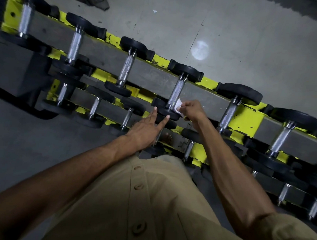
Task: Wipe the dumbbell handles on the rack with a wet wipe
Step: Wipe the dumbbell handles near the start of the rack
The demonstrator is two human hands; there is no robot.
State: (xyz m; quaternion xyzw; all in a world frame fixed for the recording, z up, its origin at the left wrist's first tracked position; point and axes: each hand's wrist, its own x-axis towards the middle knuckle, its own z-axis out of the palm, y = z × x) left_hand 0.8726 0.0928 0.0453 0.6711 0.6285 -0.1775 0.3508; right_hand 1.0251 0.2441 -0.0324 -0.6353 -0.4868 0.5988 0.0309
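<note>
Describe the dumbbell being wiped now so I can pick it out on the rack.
Start at the yellow metal rack crossing the floor diagonally and follow its upper row. Take the fourth knurled silver handle from the picture's left. Alone, it has a white wet wipe pinched at its near end by the right hand.

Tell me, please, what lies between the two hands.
In the head view, the dumbbell's black end plate and the wet wipe pinched by the right hand.

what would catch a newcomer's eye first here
The bright yellow rack runs diagonally across the view, lined with black dumbbells. At centre the right hand pinches a white wipe beside the near end of one handle, while the left hand, fingers straight, touches that dumbbell's black head.
</note>
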